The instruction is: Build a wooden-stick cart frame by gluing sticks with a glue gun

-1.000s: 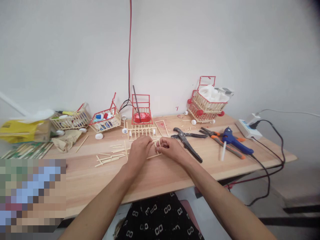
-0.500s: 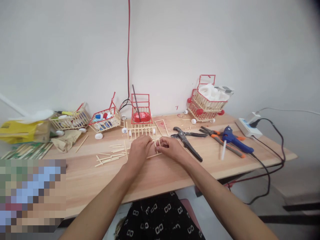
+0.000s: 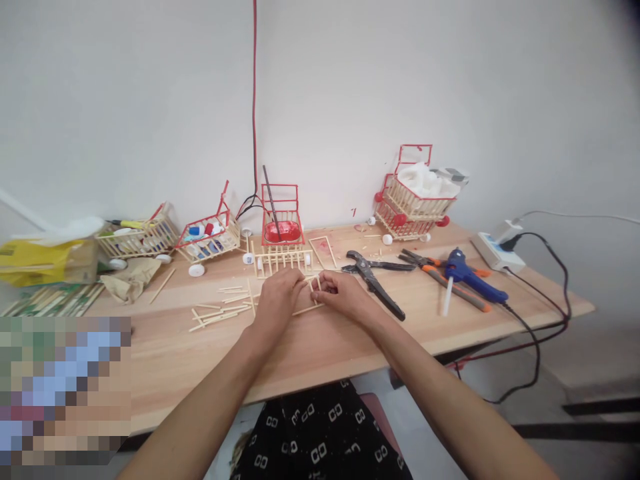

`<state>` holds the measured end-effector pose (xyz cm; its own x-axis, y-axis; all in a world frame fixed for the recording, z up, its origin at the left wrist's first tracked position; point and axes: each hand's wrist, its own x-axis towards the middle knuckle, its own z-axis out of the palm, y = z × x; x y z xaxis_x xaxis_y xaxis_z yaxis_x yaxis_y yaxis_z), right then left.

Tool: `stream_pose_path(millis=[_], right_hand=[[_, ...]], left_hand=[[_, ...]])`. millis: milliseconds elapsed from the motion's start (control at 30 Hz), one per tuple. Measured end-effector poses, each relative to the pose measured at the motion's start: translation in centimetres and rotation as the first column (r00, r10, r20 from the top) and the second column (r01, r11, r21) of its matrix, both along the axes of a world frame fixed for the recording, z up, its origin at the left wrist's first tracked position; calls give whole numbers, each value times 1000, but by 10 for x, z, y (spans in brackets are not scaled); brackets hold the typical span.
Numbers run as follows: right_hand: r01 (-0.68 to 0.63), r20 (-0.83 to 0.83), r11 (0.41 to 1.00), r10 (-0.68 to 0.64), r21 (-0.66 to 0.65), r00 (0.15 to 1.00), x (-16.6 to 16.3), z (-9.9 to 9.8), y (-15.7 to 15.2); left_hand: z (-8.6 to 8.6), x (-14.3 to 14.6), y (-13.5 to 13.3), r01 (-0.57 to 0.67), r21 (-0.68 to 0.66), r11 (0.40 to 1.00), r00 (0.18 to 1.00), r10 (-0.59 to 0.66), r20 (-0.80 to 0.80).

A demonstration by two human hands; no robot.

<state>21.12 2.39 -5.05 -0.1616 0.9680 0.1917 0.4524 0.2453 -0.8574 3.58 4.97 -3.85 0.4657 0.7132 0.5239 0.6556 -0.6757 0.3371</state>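
Left hand [image 3: 281,293] and right hand [image 3: 341,293] barely moved, each grip pinched on slender, straight-edged wooden frame [image 3: 319,283]

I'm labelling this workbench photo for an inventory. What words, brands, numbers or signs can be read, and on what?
No text can be read with certainty.
Yellow package: faint dark print, too blurred to read.
One white wheel: a dark mark, too small to read.
Wall: a small red mark, not clearly a number or letter.
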Motion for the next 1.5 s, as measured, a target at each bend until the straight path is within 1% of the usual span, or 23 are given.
stream_pose_path(millis=[233, 467, 667, 900, 1167, 1367, 1500], right_hand=[[29, 16, 999, -29, 32, 999, 0, -5, 2], [33, -26, 999, -33, 15, 999, 0, -11, 4], [67, -29, 998, -67, -4, 997, 0, -14, 5], [78, -48, 997, -78, -14, 996, -1, -13, 4], [43, -14, 999, -42, 11, 999, 1, -10, 3], [76, 25, 997, -75, -30, 997, 1, -2, -1], [79, 21, 996, -78, -51, 997, 1, -1, -1]], left_hand=[[0, 0, 0, 20, -21, 1000, 1000, -20, 9], [0, 0, 0, 23, -19, 1000, 1000, -23, -1], [-1, 0, 0, 17, -13, 1000, 1000, -17, -7], [-1, 1, 0, 18, -10, 1000, 1000, -18, -5], [-2, 1, -1, 0, -4, 1000, 1000, 0, -26], [0, 2, -4, -15, -5, 1000, 999, 15, -51], [0, 2, -5, -7, -1, 1000, 999, 7, -34]])
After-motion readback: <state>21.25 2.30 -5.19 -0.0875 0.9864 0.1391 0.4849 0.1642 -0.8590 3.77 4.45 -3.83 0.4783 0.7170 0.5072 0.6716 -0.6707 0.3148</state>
